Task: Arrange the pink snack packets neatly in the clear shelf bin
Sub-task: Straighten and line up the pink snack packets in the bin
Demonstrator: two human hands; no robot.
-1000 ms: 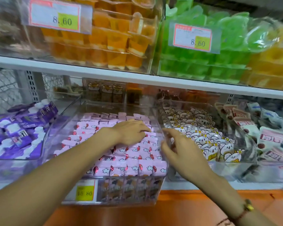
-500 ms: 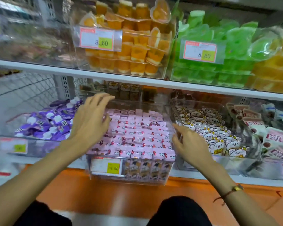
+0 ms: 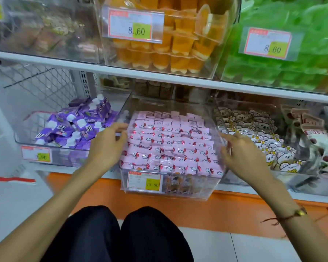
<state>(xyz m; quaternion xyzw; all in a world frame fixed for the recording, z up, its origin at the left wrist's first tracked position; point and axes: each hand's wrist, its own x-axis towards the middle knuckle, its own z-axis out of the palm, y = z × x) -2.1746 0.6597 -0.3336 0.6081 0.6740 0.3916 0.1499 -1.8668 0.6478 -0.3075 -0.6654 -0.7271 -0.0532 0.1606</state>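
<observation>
Fingers [image 3: 121, 127] of both hands flank the clear bin [image 3: 167, 188] of pink packets [image 3: 169, 146].
</observation>
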